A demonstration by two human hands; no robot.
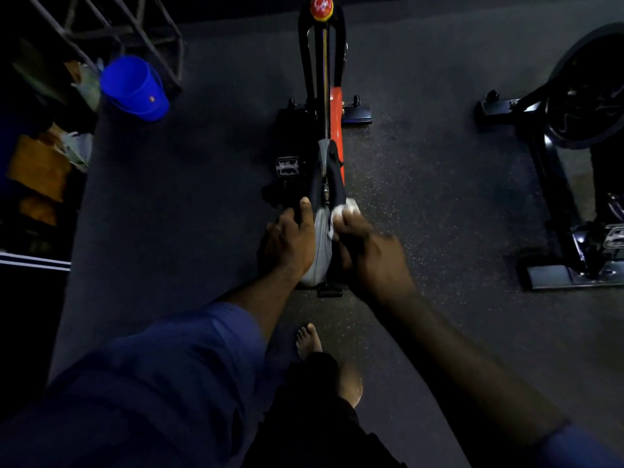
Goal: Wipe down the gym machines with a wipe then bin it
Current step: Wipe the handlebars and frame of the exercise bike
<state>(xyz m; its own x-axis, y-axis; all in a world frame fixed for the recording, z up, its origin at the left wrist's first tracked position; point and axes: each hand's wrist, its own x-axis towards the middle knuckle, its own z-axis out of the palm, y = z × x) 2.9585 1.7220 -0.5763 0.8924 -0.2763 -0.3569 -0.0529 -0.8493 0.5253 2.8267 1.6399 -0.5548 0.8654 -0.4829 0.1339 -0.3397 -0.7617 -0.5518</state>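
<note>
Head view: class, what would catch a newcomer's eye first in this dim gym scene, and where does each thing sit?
The bright blue bucket stands out against the dark at upper left. At centre, the right hand holds a white wipe against the right side of the exercise bike's saddle, while the left hand grips its left side. The bike's red knob glows at the top edge.

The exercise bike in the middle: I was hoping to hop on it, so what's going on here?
A person is wiping down the exercise bike. Their left hand grips the left side of the saddle, while the right hand holds a white wipe against its right side. The wipe is not yet binned. A blue bucket stands on the floor to the left; a second bike sits at right.
</note>
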